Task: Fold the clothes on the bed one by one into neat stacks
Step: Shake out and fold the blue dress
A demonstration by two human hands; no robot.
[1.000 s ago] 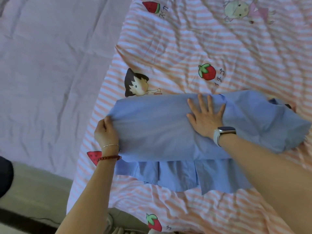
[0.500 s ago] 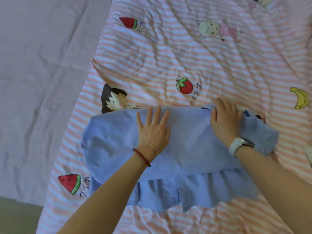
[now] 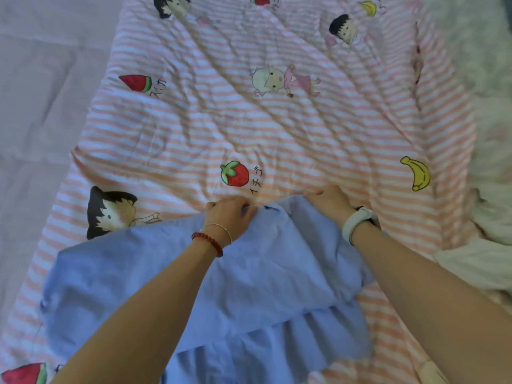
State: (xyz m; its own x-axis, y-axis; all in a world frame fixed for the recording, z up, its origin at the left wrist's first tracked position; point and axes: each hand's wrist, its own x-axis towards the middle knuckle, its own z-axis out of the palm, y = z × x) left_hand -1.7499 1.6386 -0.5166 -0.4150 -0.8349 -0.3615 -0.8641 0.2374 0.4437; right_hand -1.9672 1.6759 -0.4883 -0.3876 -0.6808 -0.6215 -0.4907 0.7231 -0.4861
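The blue garment [image 3: 249, 286] lies on the striped bedspread [image 3: 304, 128], just on the near side of the printed strawberry [image 3: 235, 173], its ruffled hem nearest the person and hanging toward the bed's near edge. Half a second ago both palms lay flat on the cloth, pressing it smooth; now both hands have moved up to the garment's far edge and closed on it. That suggests the smoothing is over and the next fold is starting, most likely drawing that far edge across or back toward the hem, so this piece seems about midway through folding.

The left hand [image 3: 228, 213], with a bead bracelet and thin bangle at the wrist, sits just below and left of the strawberry, fingers curled and pinching the cloth's upper edge. The right hand [image 3: 329, 203], watch on its wrist, is just below and right of the strawberry, fingers bent down onto the far corner and seemingly gripping it; the fingertips are tucked out of sight.

Well to the right of the strawberry, white clothing [image 3: 479, 261] waits in a rumpled heap.
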